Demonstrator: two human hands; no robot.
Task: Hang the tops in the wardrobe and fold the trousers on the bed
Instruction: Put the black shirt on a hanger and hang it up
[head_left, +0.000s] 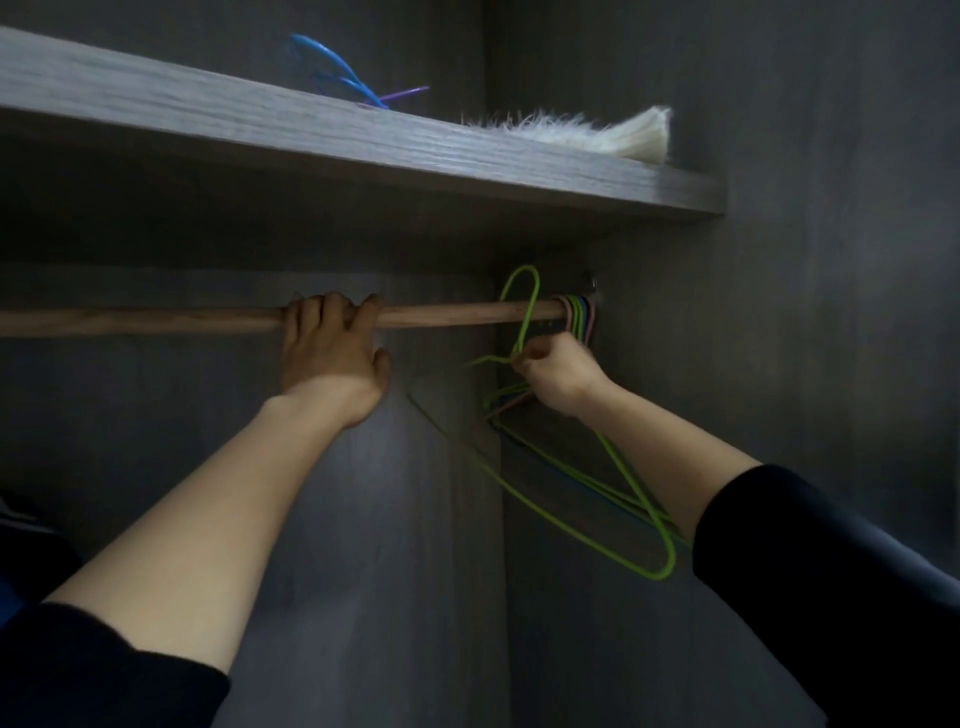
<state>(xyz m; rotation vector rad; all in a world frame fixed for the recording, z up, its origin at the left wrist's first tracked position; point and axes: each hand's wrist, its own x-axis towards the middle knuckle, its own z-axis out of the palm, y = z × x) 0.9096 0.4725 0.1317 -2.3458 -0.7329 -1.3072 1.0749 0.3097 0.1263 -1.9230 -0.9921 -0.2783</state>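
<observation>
Nearest to us, our dark sleeves (831, 571) end above the elbow and both bare forearms reach up into the wardrobe. Low at the left edge sits something dark with a patch of blue, too dim to name.

Our left hand (332, 338) grasps the wooden rail (156, 319), fingers curled over its top and the thumb below. Left of that hand the rail runs bare to the frame edge; to its right a short bare stretch separates it from the hangers.

Our right hand (558, 374) pinches the twisted neck of a green wire hanger (639, 519), just under the rail. Its hook loops over the rail, and its triangle tilts down and right along our forearm, its lower corner hanging free in front of the wardrobe's side wall (805, 338).

A bunch of coloured hangers (579, 312) is packed against the rail's right end, touching the side wall, their bodies dangling behind our right hand.

Beyond, the grey back panel (156, 441) meets the side wall in a vertical corner. Above the rail, the shelf (363, 140) juts toward us; on it lie a blue hanger (332, 73), a purple one (405, 93) and a white furry piece (587, 132) overhanging the front edge.
</observation>
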